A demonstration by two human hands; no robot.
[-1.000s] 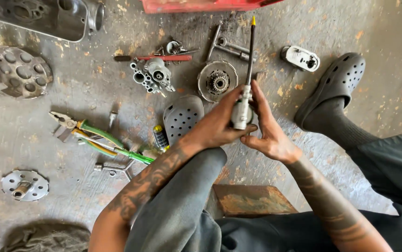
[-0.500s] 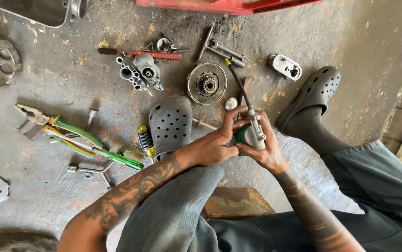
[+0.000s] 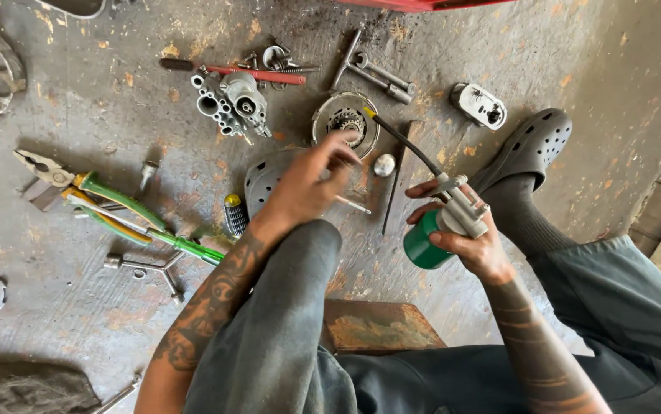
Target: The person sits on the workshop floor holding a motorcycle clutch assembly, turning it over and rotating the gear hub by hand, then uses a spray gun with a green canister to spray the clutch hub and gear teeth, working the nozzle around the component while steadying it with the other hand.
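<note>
Grey concrete floor [image 3: 591, 69], stained and gritty, is spread with parts and tools, and a dark clog [image 3: 526, 149] is seen at the right on the person's foot. Near the top centre a round toothed clutch part [image 3: 343, 119] lies flat, with a carburettor body [image 3: 231, 100] to its left and green-handled pliers [image 3: 116, 203] further left. A green oil can [image 3: 432, 234] with a metal pump head is held firmly in the right hand [image 3: 465, 234], fingers wrapped round the pump, and its thin black spout [image 3: 399, 142] is aimed toward the round part. The left hand [image 3: 307, 184] is held open and empty above the floor, fingers spread toward that part. Oil could be dripped onto the floor if the spout tip is not steadied, since the can is supported by one hand only; a small silver oval piece [image 3: 384, 165] just below the spout could be knocked away.
</note>
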